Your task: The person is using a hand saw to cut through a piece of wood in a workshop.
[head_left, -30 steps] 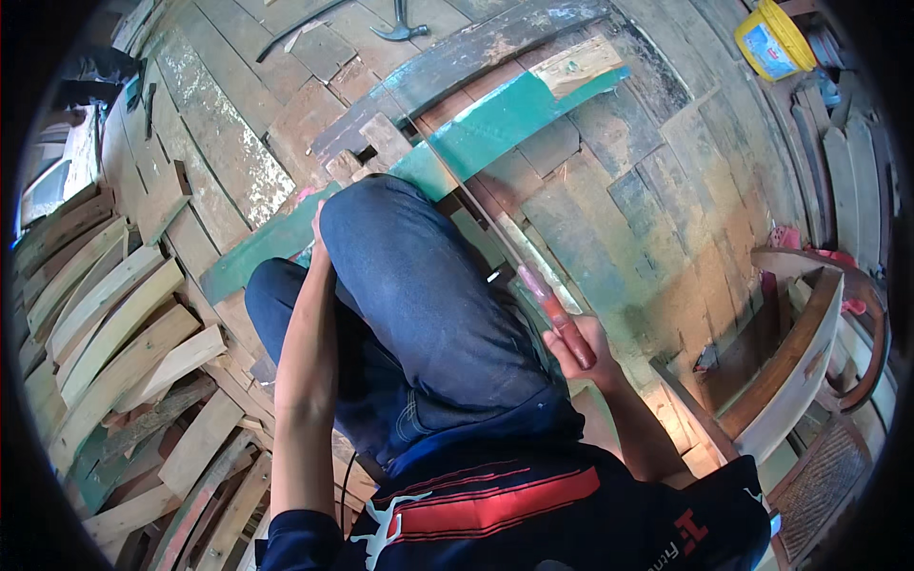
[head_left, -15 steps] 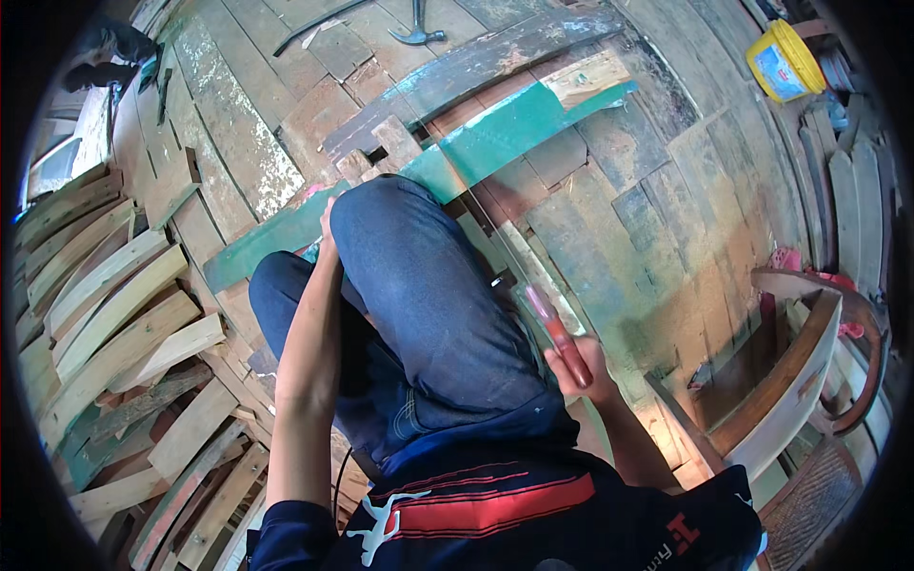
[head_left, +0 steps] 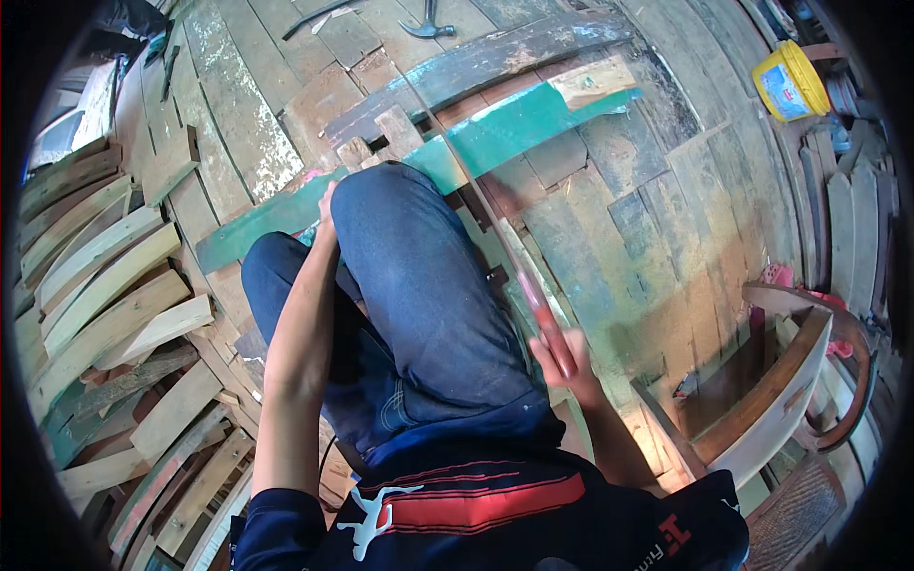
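Observation:
My right hand [head_left: 562,356] is wrapped round the reddish handle of a handsaw [head_left: 488,211]. Its long, narrow blade lies across a green-painted board [head_left: 514,130] and reaches beyond the board's far edge. The board runs from left to right in front of and partly under my bent knees. My left hand [head_left: 327,203] is down at the board beside my raised knee, which hides most of its fingers. Small wood blocks [head_left: 398,131] sit against the far side of the board, next to a dark weathered plank [head_left: 476,71].
Curved wood pieces [head_left: 114,290] are stacked along the left. A claw hammer [head_left: 428,29] lies on the plank floor [head_left: 609,257] at the far side. To the right are a yellow bucket [head_left: 792,80] and a curved wooden frame [head_left: 771,390] near my right elbow.
My right hand and the saw handle have shifted slightly forward and left, the blade still across the green board. My left hand stays at the board. The whole view has shifted a little.

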`<state>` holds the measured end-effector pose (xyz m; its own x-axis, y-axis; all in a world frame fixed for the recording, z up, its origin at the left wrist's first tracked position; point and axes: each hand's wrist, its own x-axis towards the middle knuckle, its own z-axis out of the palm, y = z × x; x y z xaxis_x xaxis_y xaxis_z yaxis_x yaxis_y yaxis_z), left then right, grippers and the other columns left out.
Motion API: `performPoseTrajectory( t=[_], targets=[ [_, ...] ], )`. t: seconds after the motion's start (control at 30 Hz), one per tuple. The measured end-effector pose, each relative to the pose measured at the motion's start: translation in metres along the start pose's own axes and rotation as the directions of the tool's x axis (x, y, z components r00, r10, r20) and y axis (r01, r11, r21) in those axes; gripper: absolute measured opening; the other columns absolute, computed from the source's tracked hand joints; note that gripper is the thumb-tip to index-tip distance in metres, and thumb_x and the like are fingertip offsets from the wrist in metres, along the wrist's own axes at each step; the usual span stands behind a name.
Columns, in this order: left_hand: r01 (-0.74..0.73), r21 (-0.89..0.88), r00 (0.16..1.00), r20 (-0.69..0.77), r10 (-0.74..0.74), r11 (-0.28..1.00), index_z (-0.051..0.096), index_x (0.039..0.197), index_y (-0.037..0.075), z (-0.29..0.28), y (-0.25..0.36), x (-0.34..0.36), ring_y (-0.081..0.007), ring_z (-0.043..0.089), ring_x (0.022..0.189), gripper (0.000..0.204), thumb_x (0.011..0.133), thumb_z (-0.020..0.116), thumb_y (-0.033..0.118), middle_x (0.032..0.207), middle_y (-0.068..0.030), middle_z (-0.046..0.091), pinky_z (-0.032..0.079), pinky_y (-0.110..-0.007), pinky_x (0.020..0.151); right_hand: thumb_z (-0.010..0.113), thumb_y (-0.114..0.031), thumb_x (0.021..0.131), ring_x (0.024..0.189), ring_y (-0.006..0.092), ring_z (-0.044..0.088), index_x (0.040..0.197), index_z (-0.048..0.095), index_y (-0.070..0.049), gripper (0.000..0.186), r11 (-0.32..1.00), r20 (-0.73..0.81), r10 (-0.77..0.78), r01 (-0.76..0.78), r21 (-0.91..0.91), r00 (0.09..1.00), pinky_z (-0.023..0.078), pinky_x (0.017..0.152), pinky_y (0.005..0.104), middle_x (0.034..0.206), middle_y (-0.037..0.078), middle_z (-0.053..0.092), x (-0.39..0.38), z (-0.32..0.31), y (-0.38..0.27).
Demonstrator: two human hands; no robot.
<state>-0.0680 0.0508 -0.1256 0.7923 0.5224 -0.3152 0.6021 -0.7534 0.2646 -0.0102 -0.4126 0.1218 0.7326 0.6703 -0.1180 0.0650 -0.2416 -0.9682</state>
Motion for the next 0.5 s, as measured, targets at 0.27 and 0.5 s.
performPoseTrajectory(
  t=[0.27, 0.5],
  targets=[
    [-0.032, -0.211, 0.996, -0.087, 0.014, 0.977, 0.057, 0.097, 0.009, 0.0, -0.047, -0.008, -0.0387, 0.06, 0.086, 0.028, 0.082, 0.051, 0.032, 0.094, -0.018, 0.058, 0.048, -0.045, 0.073, 0.058, -0.007, 0.082, 0.044, 0.014, 0.042, 0.067, 0.053, -0.001, 0.017, 0.999, 0.074, 0.05, -0.051, 0.013, 0.996, 0.033, 0.043, 0.0315, 0.05, 0.006, 0.045, 0.069, 0.029, 0.007],
    [-0.019, -0.084, 1.0, 0.002, 0.019, 0.996, 0.058, 0.099, 0.009, -0.019, -0.001, -0.012, -0.0387, 0.06, 0.087, 0.03, 0.082, 0.053, 0.033, 0.094, -0.0189, 0.059, 0.048, -0.046, 0.074, 0.057, -0.006, 0.082, 0.042, 0.0173, 0.047, 0.117, 0.052, 0.001, 0.036, 0.997, 0.067, -0.045, 0.049, -0.059, 0.997, 0.035, 0.042, 0.0334, 0.05, 0.01, 0.048, 0.006, -0.005, 0.009]
  ],
)
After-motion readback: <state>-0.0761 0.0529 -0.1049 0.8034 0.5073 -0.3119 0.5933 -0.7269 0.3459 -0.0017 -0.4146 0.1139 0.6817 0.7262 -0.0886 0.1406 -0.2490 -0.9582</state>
